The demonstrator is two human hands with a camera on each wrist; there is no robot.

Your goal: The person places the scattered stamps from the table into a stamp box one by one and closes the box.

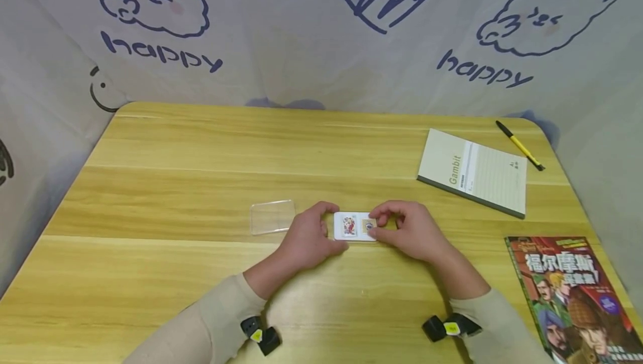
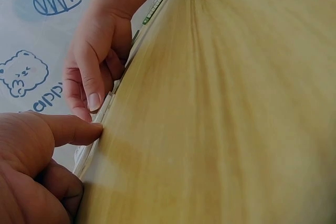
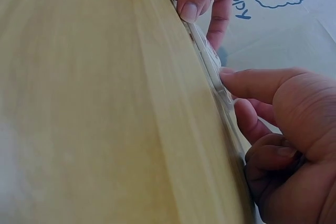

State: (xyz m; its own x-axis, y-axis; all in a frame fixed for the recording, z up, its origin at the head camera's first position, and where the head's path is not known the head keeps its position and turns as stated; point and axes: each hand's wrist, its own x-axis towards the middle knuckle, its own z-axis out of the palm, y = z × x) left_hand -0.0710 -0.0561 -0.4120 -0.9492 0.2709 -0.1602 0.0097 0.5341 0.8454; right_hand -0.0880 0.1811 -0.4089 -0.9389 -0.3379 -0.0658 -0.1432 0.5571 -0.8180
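A small flat white case (image 1: 355,237) lies on the table in front of the person, in the head view. On it are a stamp with a red and multicoloured picture (image 1: 349,225) and, to its right, a yellowish stamp (image 1: 367,224). The left hand (image 1: 310,238) grips the case's left end, thumb on the near edge and forefinger at the far corner. At the right end, the right hand (image 1: 412,233) pinches the yellowish stamp's edge between thumb and forefinger; its other fingers curl inward. Both wrist views show the case (image 3: 210,64) nearly edge-on, hiding the stamps' faces.
A clear plastic lid (image 1: 273,218) lies just left of the left hand. Toward the back right are a Gambit notebook (image 1: 472,171) and a yellow and black pen (image 1: 520,145). A comic-style book (image 1: 572,291) lies beside the right forearm. A printed cloth hangs behind the wooden table (image 1: 201,157).
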